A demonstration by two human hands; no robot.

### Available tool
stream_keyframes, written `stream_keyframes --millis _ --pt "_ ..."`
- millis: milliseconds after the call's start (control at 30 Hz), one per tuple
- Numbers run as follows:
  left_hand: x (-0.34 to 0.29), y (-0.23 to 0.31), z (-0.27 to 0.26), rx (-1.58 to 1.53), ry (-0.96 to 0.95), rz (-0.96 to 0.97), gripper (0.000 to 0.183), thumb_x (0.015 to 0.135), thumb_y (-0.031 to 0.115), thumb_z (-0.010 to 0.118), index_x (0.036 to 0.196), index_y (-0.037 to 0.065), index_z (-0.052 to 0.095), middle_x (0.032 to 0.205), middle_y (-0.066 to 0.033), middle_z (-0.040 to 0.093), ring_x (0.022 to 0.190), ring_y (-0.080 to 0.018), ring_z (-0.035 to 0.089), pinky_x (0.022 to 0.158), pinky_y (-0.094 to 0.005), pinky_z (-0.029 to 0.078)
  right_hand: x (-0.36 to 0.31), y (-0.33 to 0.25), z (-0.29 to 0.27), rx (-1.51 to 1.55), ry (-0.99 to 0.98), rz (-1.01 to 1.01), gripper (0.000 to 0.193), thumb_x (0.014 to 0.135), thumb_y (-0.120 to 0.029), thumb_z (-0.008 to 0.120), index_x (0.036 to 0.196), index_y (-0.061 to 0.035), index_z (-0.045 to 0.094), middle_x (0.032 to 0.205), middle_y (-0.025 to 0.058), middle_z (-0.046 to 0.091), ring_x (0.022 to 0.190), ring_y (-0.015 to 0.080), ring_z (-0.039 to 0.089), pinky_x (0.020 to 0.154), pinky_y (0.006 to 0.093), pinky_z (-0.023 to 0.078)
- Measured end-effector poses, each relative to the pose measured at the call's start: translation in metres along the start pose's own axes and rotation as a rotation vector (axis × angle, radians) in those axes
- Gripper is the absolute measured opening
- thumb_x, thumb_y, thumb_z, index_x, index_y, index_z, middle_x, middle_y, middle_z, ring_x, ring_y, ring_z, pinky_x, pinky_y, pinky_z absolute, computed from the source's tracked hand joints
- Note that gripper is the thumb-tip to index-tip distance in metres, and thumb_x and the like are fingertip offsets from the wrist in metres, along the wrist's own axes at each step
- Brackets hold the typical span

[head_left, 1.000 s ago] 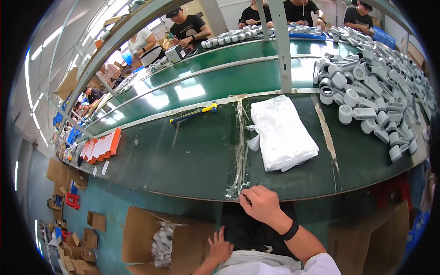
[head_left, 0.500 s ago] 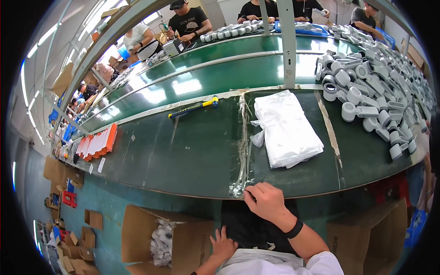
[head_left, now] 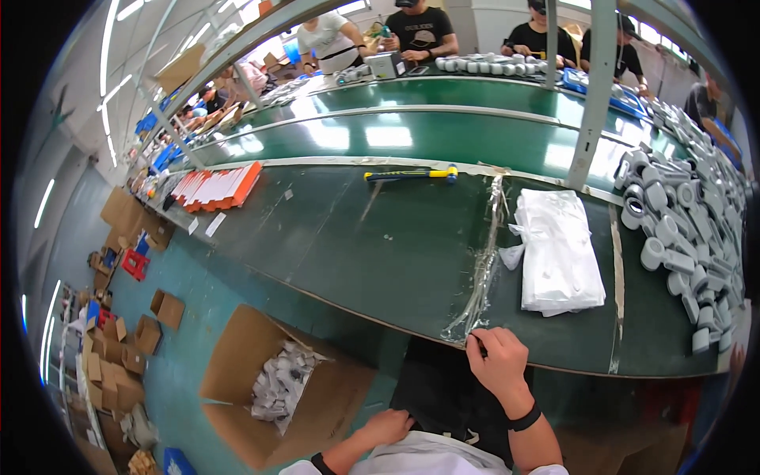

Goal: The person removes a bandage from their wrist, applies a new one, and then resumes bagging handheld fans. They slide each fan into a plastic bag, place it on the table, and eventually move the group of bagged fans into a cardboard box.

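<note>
My right hand is at the front edge of the dark green worktable, its fingers curled by the end of a strip of clear tape stuck across the top. Whether anything is pinched in them is hidden. Low over my lap, my left hand has its fingers drawn together against black cloth; anything inside them is out of sight. Beyond my right hand lies a stack of white plastic bags. A hammer with a yellow and black handle rests near the table's far edge.
Grey plastic handheld parts are heaped at the right. Orange and white flat boxes stand in a row at the left. An open carton with white wrapped items sits on the floor. A metal post rises beyond the table. People work across the conveyor.
The view has turned left, so the table things appear further right. My left hand's spread fingers have drawn together. My right hand stays at the table edge by the tape.
</note>
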State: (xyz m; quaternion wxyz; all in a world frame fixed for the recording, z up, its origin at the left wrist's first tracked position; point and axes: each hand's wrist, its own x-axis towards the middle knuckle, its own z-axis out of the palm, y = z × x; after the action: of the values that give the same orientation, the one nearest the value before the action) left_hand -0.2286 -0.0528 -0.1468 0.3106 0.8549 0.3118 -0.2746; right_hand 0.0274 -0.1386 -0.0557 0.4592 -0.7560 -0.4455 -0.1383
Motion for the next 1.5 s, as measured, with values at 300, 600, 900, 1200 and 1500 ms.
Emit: stream_keyframes --millis 300,600,900,1200,1500 --pt "0.011 -0.013 0.039 -0.492 0.181 0.228 0.029 0.089 0.022 0.055 0.097 -0.005 0.062 0.098 -0.0289 0.063 0.095 -0.0459 0.060 0.081 -0.0501 0.048 0.001 -0.001 0.001 -0.005 0.001 -0.023 0.008 0.074 -0.005 0.072 0.079 -0.0067 0.066 0.065 0.0054 0.058 0.059 0.0241 0.058 0.053 0.0341 0.046" --pt "0.022 0.005 0.035 -0.069 0.130 0.060 0.031 0.085 0.018 0.049 0.086 -0.009 0.064 0.094 -0.0315 0.064 0.095 -0.0453 0.062 0.086 -0.0517 0.049 0.000 0.000 0.002 -0.003 0.006 -0.019 0.008 0.075 -0.004 0.071 0.079 -0.0066 0.065 0.065 0.0056 0.058 0.059 0.0242 0.058 0.053 0.0339 0.046" --pt "0.026 0.003 0.032 -0.032 0.076 0.083 0.033 0.086 0.020 0.048 0.082 -0.006 0.068 0.094 -0.0296 0.065 0.092 -0.0453 0.063 0.084 -0.0530 0.050 0.001 -0.001 0.000 -0.001 0.007 -0.001 0.007 0.075 -0.006 0.072 0.078 -0.0070 0.066 0.064 0.0049 0.059 0.058 0.0235 0.059 0.053 0.0334 0.047" --pt "0.036 -0.004 0.048 0.004 0.083 0.020 0.033 0.087 0.021 0.050 0.085 -0.006 0.069 0.094 -0.0285 0.065 0.094 -0.0432 0.063 0.085 -0.0509 0.050 0.000 0.002 0.001 0.009 0.006 -0.011 0.006 0.075 -0.007 0.072 0.078 -0.0072 0.066 0.065 0.0047 0.059 0.058 0.0230 0.059 0.053 0.0332 0.047" --pt "0.025 -0.003 0.045 0.008 0.169 0.043 0.025 0.081 0.014 0.053 0.081 -0.004 0.069 0.089 -0.0279 0.066 0.086 -0.0443 0.065 0.077 -0.0530 0.052 0.000 0.001 0.001 0.010 -0.010 -0.017 0.006 0.076 -0.006 0.071 0.078 -0.0065 0.066 0.066 0.0052 0.060 0.059 0.0237 0.059 0.054 0.0335 0.047"
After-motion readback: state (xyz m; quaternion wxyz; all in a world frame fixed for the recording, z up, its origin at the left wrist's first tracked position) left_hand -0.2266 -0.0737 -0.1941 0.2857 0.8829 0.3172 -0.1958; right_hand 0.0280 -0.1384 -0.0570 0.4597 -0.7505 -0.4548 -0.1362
